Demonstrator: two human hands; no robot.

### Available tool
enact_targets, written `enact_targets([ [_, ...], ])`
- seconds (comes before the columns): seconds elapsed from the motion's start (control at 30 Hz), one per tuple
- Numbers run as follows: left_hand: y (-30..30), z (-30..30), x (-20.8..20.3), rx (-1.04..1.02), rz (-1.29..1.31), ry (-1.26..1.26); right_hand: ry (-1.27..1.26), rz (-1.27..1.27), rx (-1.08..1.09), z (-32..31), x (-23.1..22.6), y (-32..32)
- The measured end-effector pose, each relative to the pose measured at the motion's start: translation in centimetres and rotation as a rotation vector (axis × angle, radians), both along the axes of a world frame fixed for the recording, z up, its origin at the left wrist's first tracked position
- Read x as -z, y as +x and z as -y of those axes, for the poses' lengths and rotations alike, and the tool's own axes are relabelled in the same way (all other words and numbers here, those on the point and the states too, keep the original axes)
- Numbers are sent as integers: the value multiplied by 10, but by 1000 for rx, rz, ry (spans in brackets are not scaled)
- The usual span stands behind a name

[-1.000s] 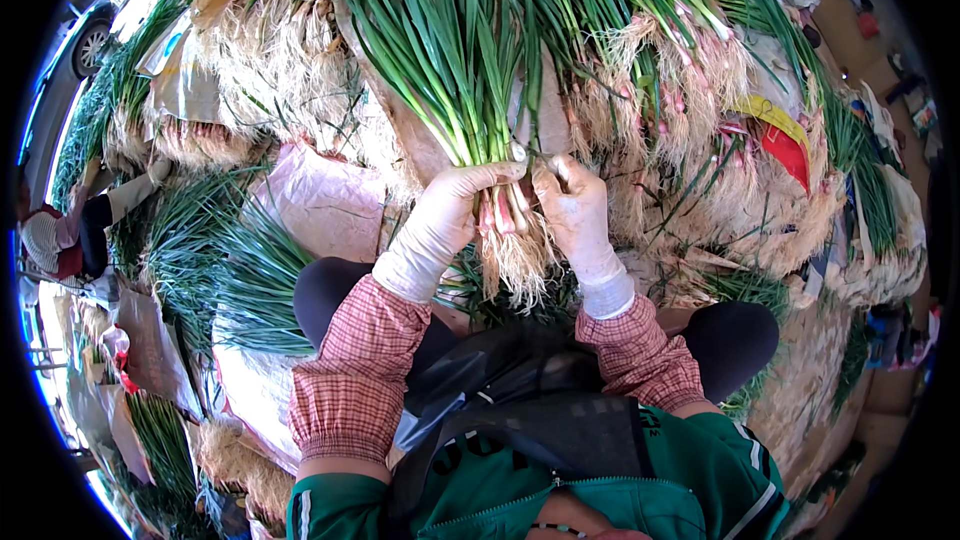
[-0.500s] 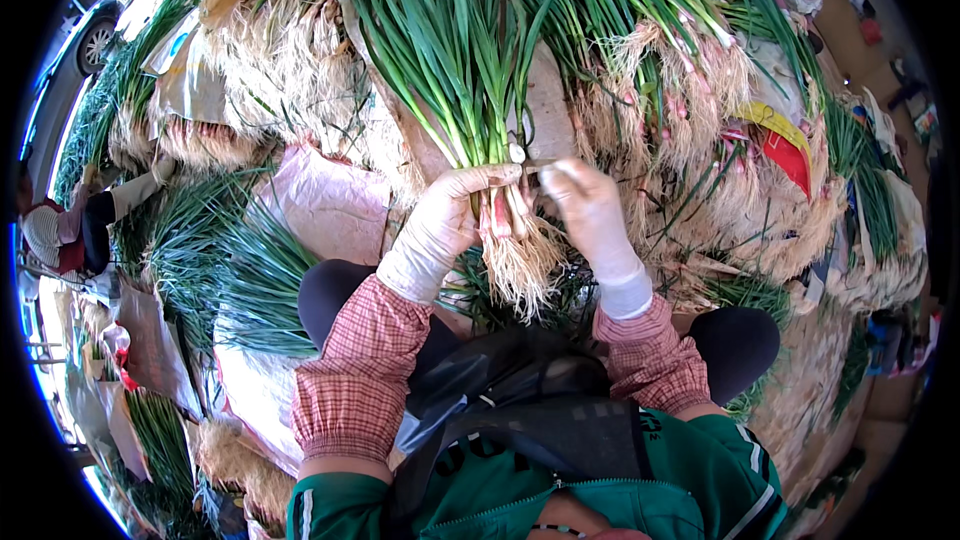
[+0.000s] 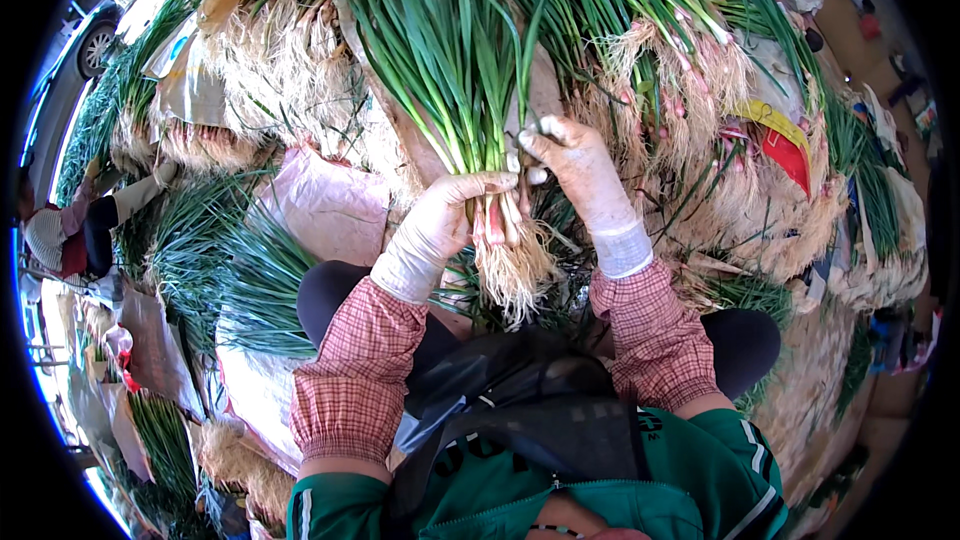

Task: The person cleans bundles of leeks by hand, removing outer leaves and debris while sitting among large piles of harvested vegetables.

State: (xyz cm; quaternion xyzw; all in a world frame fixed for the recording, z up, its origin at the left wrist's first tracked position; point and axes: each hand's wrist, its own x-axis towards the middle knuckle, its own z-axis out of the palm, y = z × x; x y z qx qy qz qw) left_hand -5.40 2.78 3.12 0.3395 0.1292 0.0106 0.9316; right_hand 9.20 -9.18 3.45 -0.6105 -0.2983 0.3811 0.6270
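My gloved left hand (image 3: pixel 440 218) is closed round the lower stems of a bunch of spring onions (image 3: pixel 450 70). The green leaves fan out away from me, and the reddish-white bulb ends and pale stringy roots (image 3: pixel 512 270) hang below the hand on my side. At the right edge of the bunch, my gloved right hand (image 3: pixel 578 165) has thumb and fingers pinched together beside the stems. A thin leaf runs down to its fingertips, but what they grip is too small to make out.
Rooty spring onion heaps lie at far left (image 3: pixel 285 65) and far right (image 3: pixel 690 80). More green leaves (image 3: pixel 265 285) lie by my left knee, near a pinkish sack (image 3: pixel 330 202). A red and yellow packet (image 3: pixel 785 155) rests at right. Another person (image 3: pixel 70 230) sits far left.
My right hand has shifted slightly away from me, up along the stems, its fingers no longer smeared by motion. The left hand keeps its hold, and the bunch has moved slightly left.
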Motion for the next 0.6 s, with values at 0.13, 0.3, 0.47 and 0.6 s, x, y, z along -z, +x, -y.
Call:
enact_targets([
  [0.13, -6, -2, 1, 42, -35, 13, 188, -100, 109, -1, -1, 4],
  [0.3, -8, -4, 4, 39, -38, 18, 951, -937, -33, 29, -6, 61],
  [0.47, -12, -7, 6, 7, 111, -146, 1248, -1155, 210, 74, -36, 172],
  [0.6, -20, -10, 4, -19, 390, -336, 1080, -1520, -172, 134, -132, 208],
])
